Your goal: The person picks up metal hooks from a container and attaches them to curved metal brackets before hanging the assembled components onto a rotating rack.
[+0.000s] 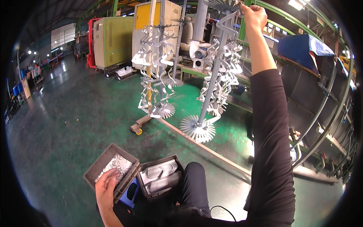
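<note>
My right hand (254, 17) is raised high at the upper right, its fingers pinched at the rim of a slotted metal disc (223, 4). A bent silvery metal bracket (223, 25) hangs by the disc, its upper end close to my fingertips; what exactly they pinch is too small to make out. Low on the left, my left hand (106, 189) is over the near side of a grey bin (99, 163), fingers loosely stretched. Small wire hooks (121, 165) lie inside on a white sheet. Beside it, a second bin (180, 160) holds stacked bent metal brackets (162, 170).
Ahead stand grey poles (214, 77) with slotted discs (197, 128) and hanging brackets (145, 87). A wheeled frame's beam (204, 145) crosses the green floor (72, 128). Cabinets (120, 39) stand behind; a blue cover (295, 51) is at right. A blue stool (131, 193) shows under the bins.
</note>
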Demonstrator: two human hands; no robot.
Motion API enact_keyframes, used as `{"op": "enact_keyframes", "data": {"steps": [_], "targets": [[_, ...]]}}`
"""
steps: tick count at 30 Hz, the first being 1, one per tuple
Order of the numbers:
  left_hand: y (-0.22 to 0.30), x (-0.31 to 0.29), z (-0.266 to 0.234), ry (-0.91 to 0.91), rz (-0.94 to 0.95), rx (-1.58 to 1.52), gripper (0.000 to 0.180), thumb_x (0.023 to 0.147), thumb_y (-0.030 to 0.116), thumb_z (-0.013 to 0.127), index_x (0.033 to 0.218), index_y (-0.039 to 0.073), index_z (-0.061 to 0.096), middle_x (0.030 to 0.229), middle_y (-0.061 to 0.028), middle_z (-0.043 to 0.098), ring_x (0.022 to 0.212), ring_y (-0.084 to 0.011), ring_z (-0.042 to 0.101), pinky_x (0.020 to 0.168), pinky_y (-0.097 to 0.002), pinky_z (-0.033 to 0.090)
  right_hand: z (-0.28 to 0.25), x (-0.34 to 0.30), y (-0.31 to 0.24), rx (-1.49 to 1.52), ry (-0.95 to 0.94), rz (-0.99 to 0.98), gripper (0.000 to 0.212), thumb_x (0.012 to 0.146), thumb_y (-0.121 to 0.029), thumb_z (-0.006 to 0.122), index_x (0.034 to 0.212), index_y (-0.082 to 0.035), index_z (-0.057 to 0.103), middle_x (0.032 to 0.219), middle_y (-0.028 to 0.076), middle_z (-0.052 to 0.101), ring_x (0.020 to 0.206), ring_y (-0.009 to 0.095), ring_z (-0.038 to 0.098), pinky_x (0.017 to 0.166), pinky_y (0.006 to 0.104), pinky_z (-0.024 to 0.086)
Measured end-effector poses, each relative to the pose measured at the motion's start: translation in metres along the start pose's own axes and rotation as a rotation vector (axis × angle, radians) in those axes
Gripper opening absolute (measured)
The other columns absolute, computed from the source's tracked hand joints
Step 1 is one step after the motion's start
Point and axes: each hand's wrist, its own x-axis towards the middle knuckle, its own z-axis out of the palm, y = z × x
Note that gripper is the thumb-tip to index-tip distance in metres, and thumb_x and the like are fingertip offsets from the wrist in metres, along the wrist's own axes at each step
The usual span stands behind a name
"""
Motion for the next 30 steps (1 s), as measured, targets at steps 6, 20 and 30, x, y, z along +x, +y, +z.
{"op": "enact_keyframes", "data": {"steps": [6, 20, 30], "targets": [[-0.001, 0.0, -0.001, -0.005, -0.009, 0.009, 0.028, 0.087, 0.007, 0.052, 0.113, -0.002, 0.055, 0.105, -0.0102, 0.06, 0.096, -0.0168, 0.058, 0.079, -0.0265, 0.047, 0.002, -0.007, -0.006, 0.262, 0.062, -0.055, 0.029, 0.063, -0.013, 0.076, 0.079, 0.0, 0.056, 0.069, 0.01, 0.059, 0.059, 0.018, 0.057, 0.052, 0.0309, 0.047], [0.028, 0.025, 0.017, -0.055, 0.145, 0.078, 0.025, 0.088, 0.007, 0.052, 0.11, -0.002, 0.057, 0.102, -0.0089, 0.061, 0.095, -0.0158, 0.058, 0.082, -0.0271, 0.046, -0.008, -0.009, -0.021, 0.417, -0.066, 0.025, 0.02, 0.068, -0.007, 0.07, 0.082, 0.001, 0.058, 0.065, 0.008, 0.061, 0.057, 0.013, 0.056, 0.051, 0.0269, 0.044], [0.202, 0.158, 0.159, -0.34, 0.8, 0.266, 0.025, 0.087, 0.016, 0.055, 0.104, -0.001, 0.062, 0.096, -0.0067, 0.064, 0.09, -0.0121, 0.057, 0.084, -0.0258, 0.043, -0.026, -0.024, 0.01, 0.969, -0.551, 0.35, 0.024, 0.078, -0.012, 0.069, 0.092, -0.006, 0.05, 0.092, 0.005, 0.065, 0.06, 0.008, 0.054, 0.05, 0.0193, 0.038]]}}
